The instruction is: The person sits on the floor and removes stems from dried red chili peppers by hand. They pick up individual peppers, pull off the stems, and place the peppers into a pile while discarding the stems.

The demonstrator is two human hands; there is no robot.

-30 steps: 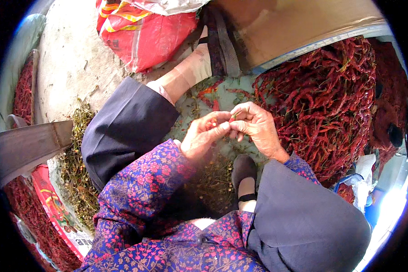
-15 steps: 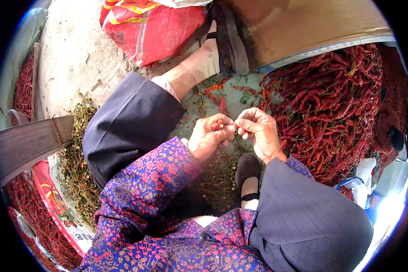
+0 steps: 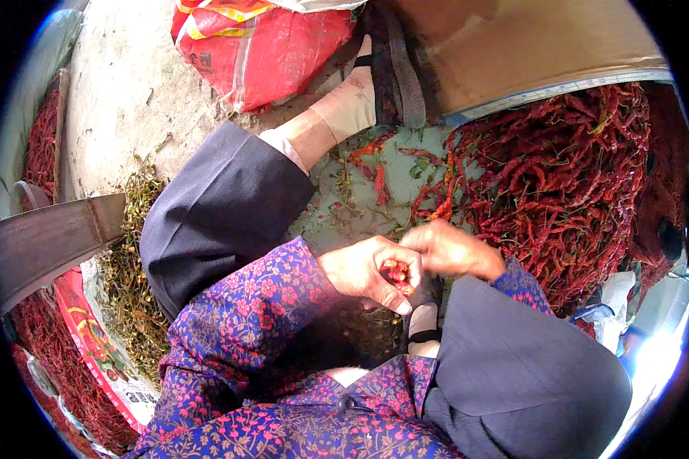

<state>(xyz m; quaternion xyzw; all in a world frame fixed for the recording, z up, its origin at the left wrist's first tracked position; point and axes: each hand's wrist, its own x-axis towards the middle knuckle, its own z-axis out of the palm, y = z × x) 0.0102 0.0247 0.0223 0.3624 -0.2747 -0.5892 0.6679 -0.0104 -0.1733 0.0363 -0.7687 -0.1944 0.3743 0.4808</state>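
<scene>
At the far left, a curved grey band jutted in over a bank of dark red chillies, with a printed red bag beside it. Next to that, dried stems lay along the lower edge of the pale floor, and a red sack sat at the floor's upper right. The left hand was curled, thumb and fingers closed around a small bunch of red chilli pieces. Beyond it, a few loose chillies were scattered near the upper edge of a pale green sheet. The right hand, blurred, was close against the left hand's knuckles; its fingertips were hidden, so I could not tell how far open it was or whether it held anything. A large chilli heap covered the sheet's right side, below the cardboard.
</scene>
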